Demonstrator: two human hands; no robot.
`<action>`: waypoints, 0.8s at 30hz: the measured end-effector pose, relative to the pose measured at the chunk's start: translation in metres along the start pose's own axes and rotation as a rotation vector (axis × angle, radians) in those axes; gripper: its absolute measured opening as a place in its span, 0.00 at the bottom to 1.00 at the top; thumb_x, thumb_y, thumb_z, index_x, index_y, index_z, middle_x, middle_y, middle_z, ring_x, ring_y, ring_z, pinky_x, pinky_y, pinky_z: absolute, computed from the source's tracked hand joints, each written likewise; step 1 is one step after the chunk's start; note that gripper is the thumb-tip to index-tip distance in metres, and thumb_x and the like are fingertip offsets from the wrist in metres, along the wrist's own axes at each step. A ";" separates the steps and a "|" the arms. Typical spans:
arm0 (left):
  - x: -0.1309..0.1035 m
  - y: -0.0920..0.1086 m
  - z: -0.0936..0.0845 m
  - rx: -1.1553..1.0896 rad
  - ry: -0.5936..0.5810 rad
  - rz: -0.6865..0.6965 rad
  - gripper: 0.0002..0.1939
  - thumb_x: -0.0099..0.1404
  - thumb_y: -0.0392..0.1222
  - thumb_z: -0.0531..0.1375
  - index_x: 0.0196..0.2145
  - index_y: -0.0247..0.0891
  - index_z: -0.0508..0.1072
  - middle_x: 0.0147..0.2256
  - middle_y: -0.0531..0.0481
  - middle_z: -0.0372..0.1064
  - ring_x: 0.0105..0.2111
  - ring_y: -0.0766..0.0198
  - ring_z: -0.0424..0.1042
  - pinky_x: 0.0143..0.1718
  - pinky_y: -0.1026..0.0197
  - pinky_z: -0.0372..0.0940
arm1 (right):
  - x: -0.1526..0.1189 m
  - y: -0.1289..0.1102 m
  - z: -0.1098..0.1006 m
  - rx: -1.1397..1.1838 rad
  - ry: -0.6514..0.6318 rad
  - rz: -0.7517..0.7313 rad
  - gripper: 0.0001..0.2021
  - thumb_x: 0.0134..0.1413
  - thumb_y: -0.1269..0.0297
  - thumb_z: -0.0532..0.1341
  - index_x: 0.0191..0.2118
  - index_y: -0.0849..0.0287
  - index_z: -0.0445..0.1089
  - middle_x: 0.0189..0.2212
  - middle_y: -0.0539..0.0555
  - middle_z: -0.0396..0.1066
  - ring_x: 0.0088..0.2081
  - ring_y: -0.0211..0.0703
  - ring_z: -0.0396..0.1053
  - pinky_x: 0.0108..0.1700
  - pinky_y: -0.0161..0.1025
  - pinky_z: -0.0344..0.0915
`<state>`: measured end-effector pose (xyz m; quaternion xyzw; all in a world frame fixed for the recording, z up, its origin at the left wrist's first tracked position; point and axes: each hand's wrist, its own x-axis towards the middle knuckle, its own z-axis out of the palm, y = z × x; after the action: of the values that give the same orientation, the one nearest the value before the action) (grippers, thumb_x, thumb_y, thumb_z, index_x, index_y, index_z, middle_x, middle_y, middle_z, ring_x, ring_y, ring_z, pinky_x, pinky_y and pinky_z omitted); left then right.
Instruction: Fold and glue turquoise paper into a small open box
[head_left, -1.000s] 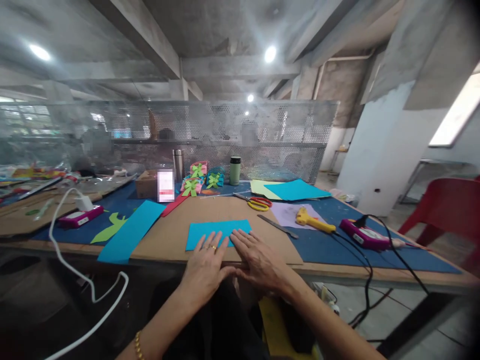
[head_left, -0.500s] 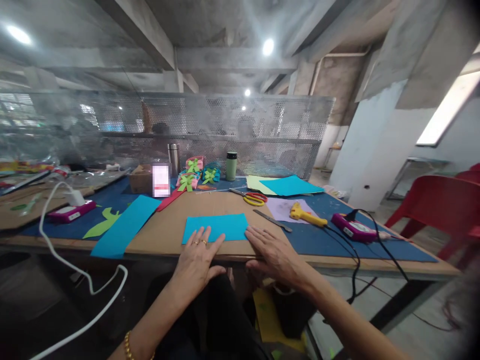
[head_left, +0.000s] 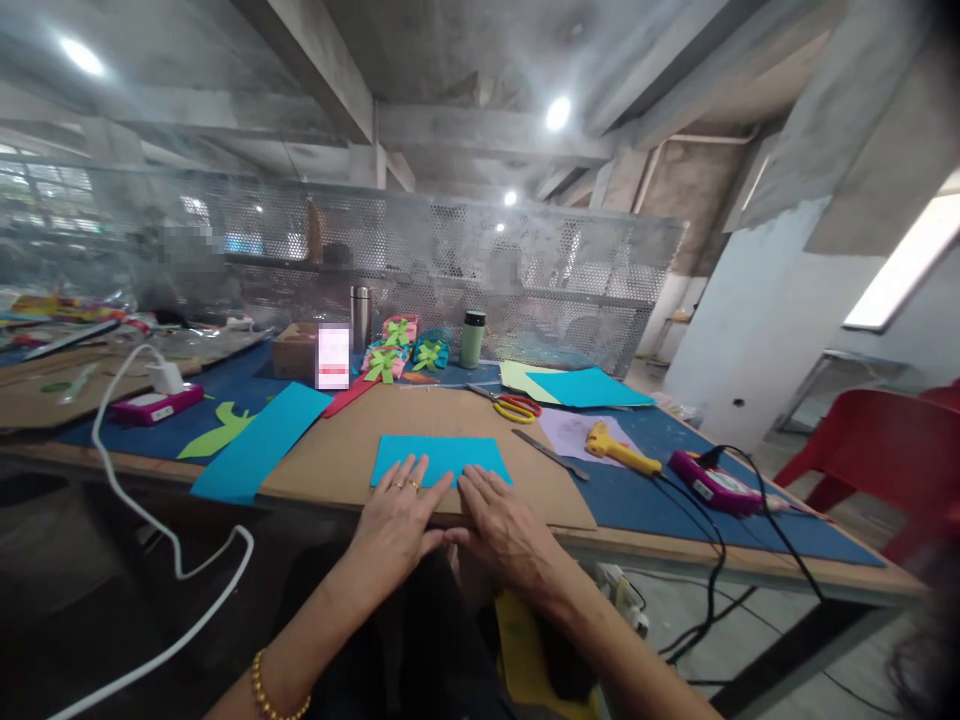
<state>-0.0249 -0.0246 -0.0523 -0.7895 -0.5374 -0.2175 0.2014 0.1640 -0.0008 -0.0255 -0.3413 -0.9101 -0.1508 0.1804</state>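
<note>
A bright blue rectangular sheet [head_left: 442, 452], felt or paper, lies flat on a brown cardboard board [head_left: 322, 462] at the table's front edge. My left hand [head_left: 397, 510] rests with fingers spread on the sheet's lower left part. Beside it, my right hand [head_left: 499, 520] lies flat, its fingertips on the lower edge toward the right. The two thumbs come close together below the board's edge. Neither hand grips anything. To the right of the sheet lies a dark metal blade-like tool [head_left: 551, 455], and behind it are red-and-yellow scissors [head_left: 516, 407].
A yellow glue gun [head_left: 621, 448] lies on a lilac sheet [head_left: 559, 432], its cord trailing to a purple power strip [head_left: 712, 483]. Left are a blue strip [head_left: 262, 440], green leaf cutouts [head_left: 217, 432] and another purple strip [head_left: 157, 404]. Green-bowed pieces [head_left: 386, 362] and a green flask [head_left: 472, 340] stand behind.
My right hand has slid left along the sheet's lower edge, closer to my left hand. The left hand stays on the sheet. The view has tilted slightly.
</note>
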 end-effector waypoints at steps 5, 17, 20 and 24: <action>-0.002 0.000 -0.002 -0.021 -0.007 -0.007 0.40 0.57 0.53 0.68 0.64 0.45 0.63 0.62 0.34 0.61 0.63 0.42 0.58 0.62 0.41 0.57 | -0.027 0.018 -0.015 -0.018 0.023 0.002 0.24 0.58 0.57 0.64 0.55 0.67 0.66 0.55 0.69 0.69 0.59 0.58 0.65 0.59 0.53 0.65; 0.005 -0.025 -0.006 -0.108 -0.120 0.067 0.41 0.56 0.57 0.68 0.64 0.55 0.60 0.65 0.41 0.57 0.64 0.41 0.56 0.62 0.33 0.52 | -0.026 -0.006 0.006 -0.270 0.186 0.158 0.23 0.58 0.55 0.63 0.52 0.69 0.70 0.54 0.70 0.70 0.54 0.62 0.68 0.59 0.56 0.63; 0.007 -0.024 -0.008 -0.116 -0.145 0.061 0.41 0.57 0.59 0.66 0.65 0.54 0.59 0.65 0.41 0.56 0.65 0.41 0.55 0.62 0.33 0.52 | -0.014 -0.004 0.000 -0.221 0.194 0.108 0.30 0.58 0.50 0.62 0.58 0.70 0.66 0.59 0.71 0.64 0.61 0.63 0.62 0.62 0.57 0.59; 0.004 -0.021 -0.010 -0.099 -0.145 0.034 0.39 0.60 0.62 0.62 0.65 0.52 0.58 0.65 0.41 0.55 0.65 0.43 0.54 0.63 0.35 0.51 | -0.006 0.000 0.015 -0.134 0.156 0.015 0.30 0.60 0.54 0.61 0.61 0.70 0.62 0.61 0.70 0.62 0.63 0.59 0.60 0.63 0.56 0.60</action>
<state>-0.0448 -0.0198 -0.0398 -0.8212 -0.5256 -0.1826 0.1266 0.1650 0.0020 -0.0418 -0.3468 -0.8785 -0.2360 0.2285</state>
